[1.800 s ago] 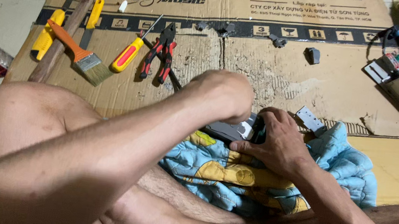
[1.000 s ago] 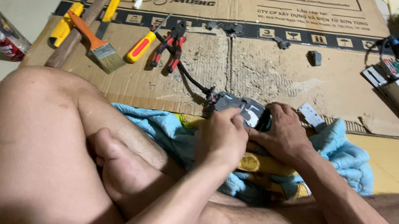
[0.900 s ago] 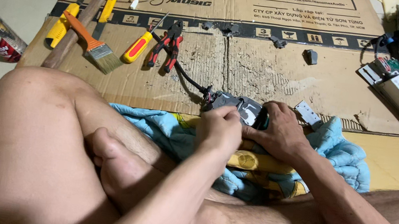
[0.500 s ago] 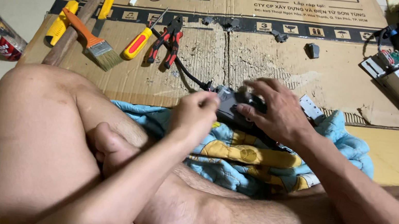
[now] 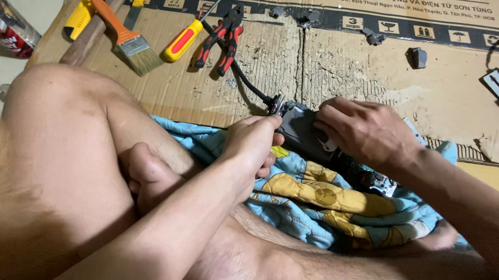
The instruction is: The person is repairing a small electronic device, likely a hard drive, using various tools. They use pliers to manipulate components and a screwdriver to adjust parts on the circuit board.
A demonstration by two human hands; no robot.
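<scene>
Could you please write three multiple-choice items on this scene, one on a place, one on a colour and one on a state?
1. Where does the paintbrush lie?
A. on the cardboard sheet
B. on the blue cloth
C. on the dark device

2. What colour are the handles of the pliers?
A. green
B. red and black
C. white

3. What is the right hand doing?
A. resting flat on the floor
B. holding the hammer
C. pressing down on the dark device

Answers: 1 A, it lies among the tools on the cardboard; 2 B, both handles show red with black; 3 C, its fingers lie over the device while the left hand works at the cable end.
</scene>
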